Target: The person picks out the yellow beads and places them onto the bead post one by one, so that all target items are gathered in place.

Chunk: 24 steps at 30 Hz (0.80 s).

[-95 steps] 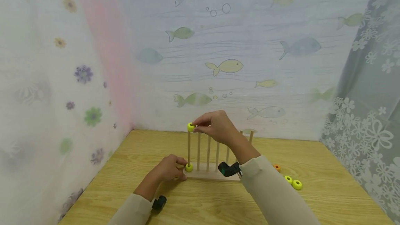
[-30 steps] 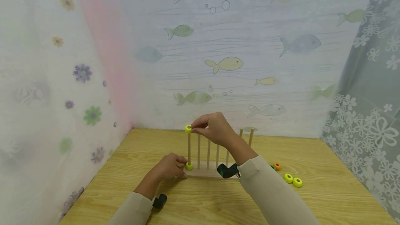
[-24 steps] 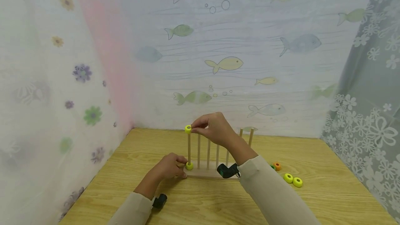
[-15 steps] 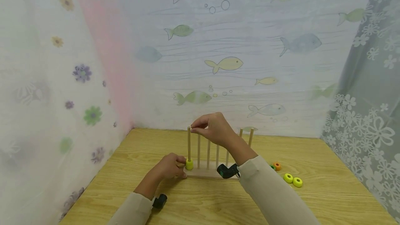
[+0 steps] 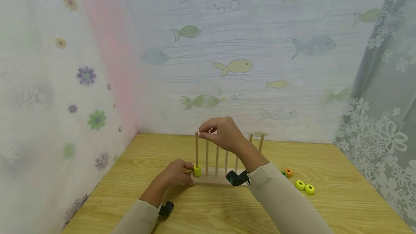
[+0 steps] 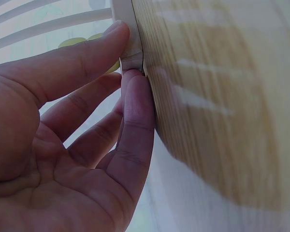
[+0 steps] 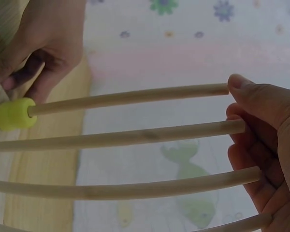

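Observation:
Two yellow beads (image 5: 196,170) sit stacked at the foot of the leftmost rod (image 5: 196,150) of a wooden bead stand (image 5: 214,180). My left hand (image 5: 176,173) grips the left end of the stand's base; in the left wrist view, the thumb (image 6: 117,36) lies on the base and a finger (image 6: 139,104) presses at its end corner. At the top of that rod is my right hand (image 5: 222,133), its fingertips right beside the rod's tip and no bead between them. In the right wrist view, the thumb (image 7: 241,83) is at the rod's tip.
To the right on the wooden table (image 5: 208,212) lie two loose yellow beads (image 5: 304,187), an orange bead (image 5: 288,172) and a green bead (image 5: 284,174), partly behind the right sleeve (image 5: 279,190). More upright rods (image 5: 217,158) stand under the right hand. A patterned curtain (image 5: 234,82) hangs behind.
The yellow bead that my right fingers held at the rod's top was let go and dropped down onto the lower yellow bead. Both hands have stayed nearly where they were.

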Available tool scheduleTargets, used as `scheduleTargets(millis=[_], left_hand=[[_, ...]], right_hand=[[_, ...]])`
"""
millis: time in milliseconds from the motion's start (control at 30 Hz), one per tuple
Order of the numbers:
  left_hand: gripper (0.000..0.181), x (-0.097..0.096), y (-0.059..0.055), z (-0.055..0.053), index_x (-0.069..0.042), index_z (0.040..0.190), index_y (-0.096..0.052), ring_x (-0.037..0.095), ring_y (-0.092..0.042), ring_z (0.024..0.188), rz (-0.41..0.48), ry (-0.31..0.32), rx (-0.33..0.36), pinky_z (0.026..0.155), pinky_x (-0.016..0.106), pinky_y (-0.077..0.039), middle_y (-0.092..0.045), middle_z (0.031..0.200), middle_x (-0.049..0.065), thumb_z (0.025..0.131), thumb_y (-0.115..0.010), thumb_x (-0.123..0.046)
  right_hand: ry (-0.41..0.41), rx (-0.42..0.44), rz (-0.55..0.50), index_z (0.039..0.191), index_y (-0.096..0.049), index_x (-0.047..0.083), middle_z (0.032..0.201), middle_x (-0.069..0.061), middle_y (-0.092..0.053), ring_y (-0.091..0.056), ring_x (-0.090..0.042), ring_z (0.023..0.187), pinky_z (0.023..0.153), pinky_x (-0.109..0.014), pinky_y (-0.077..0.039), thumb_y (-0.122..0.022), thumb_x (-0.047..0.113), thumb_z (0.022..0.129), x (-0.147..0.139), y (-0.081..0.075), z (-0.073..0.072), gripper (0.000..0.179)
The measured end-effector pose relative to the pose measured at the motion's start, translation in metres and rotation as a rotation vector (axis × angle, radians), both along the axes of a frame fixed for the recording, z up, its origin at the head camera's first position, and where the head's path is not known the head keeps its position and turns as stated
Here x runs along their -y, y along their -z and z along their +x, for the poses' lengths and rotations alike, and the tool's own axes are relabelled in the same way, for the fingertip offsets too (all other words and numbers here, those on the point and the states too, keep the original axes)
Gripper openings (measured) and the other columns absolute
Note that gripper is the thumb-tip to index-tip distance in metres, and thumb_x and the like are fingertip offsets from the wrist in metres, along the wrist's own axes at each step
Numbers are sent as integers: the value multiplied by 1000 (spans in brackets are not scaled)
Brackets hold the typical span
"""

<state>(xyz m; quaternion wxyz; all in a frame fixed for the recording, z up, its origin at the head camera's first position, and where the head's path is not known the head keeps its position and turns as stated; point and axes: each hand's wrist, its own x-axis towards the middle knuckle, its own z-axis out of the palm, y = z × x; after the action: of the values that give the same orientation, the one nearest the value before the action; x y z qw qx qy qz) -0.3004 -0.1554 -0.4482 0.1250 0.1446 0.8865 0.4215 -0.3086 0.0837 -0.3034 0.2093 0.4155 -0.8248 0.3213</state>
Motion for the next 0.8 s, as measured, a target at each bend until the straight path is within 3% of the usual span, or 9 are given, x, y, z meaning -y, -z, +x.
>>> scheduleTargets(millis=[300, 700, 800], left_hand=[[47, -1, 0, -1, -12, 124, -77, 37, -67, 117, -1, -9, 4, 73, 39, -61, -61, 143, 19, 79, -91, -9], [50, -1, 2, -1, -8, 126, -75, 35, -68, 114, -5, -10, -2, 73, 39, -61, -60, 144, 21, 79, -91, -9], [51, -1, 1, 0, -8, 127, -75, 34, -69, 113, -8, -16, -5, 74, 39, -61, -60, 144, 20, 79, -91, -9]], right_hand=[[-1, -22, -41, 105, -83, 18, 111, 5, -78, -73, -11, 101, 81, -35, -62, -82, 24, 92, -8, -5, 11, 14], [-9, -88, -71, 106, -82, 17, 111, 6, -77, -70, -8, 94, 79, -33, -60, -83, 22, 90, -26, -2, 20, 16], [-1, -103, -68, 106, -82, 16, 112, 5, -77, -70, -11, 90, 73, -31, -58, -83, 22, 91, -31, 0, 22, 17]])
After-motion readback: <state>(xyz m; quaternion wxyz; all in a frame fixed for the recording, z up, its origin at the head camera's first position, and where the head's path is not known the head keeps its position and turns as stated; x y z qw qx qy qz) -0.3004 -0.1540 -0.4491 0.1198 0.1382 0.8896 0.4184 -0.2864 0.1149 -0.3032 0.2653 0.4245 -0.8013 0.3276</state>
